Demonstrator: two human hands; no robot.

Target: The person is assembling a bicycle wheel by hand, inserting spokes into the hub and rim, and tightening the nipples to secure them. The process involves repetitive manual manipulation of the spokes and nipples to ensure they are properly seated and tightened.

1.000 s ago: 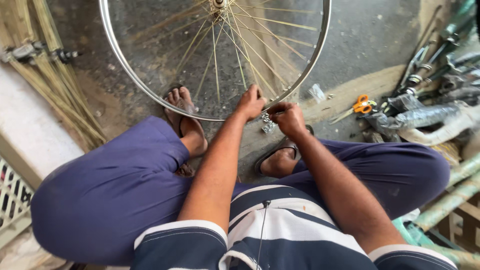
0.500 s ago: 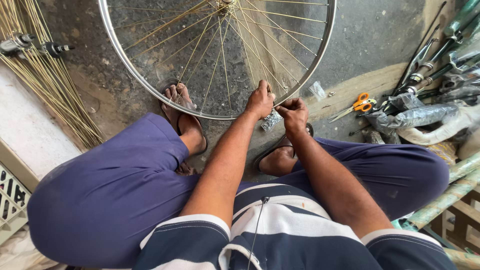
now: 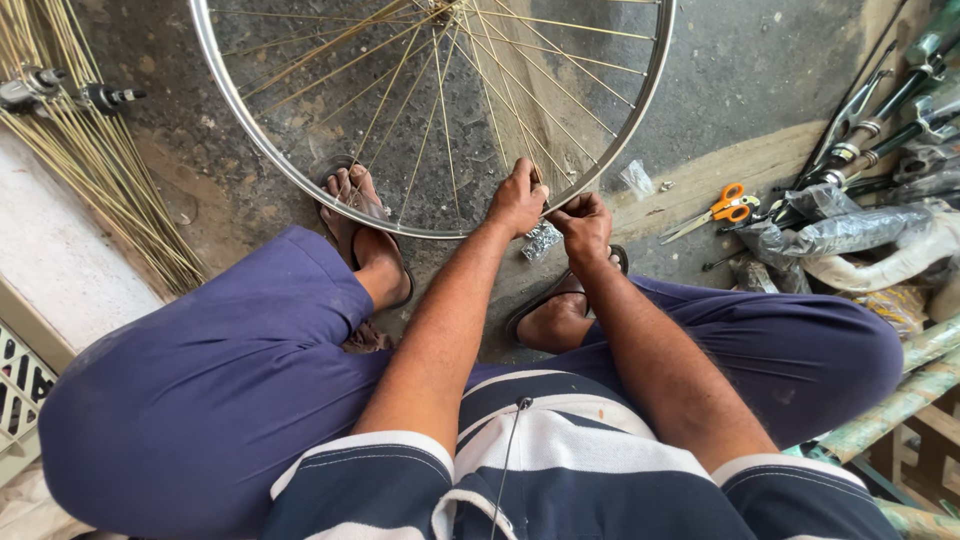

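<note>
Left hand (image 3: 517, 197) was closed over the bicycle wheel rim (image 3: 300, 178) at its near edge, fingers curled round it where a spoke (image 3: 510, 110) comes in. Right hand (image 3: 583, 222) was just beside it, fingertips pressed together in a pinch at the rim; whatever sat in the pinch was too small to tell. Versus a second ago: both hands had slid a little further right along the rim and the wheel sat further right in view, so my read is it was being worked spoke by spoke. The rim stood on the concrete floor (image 3: 740, 70) against the person's feet, directly under both grips. A small shiny pile of metal bits (image 3: 541, 240) lay just below the hands. Loose brass spokes (image 3: 90, 170) fanned out far left, orange-handled scissors (image 3: 722, 207) and bike parts (image 3: 880, 110) well to the right
</note>
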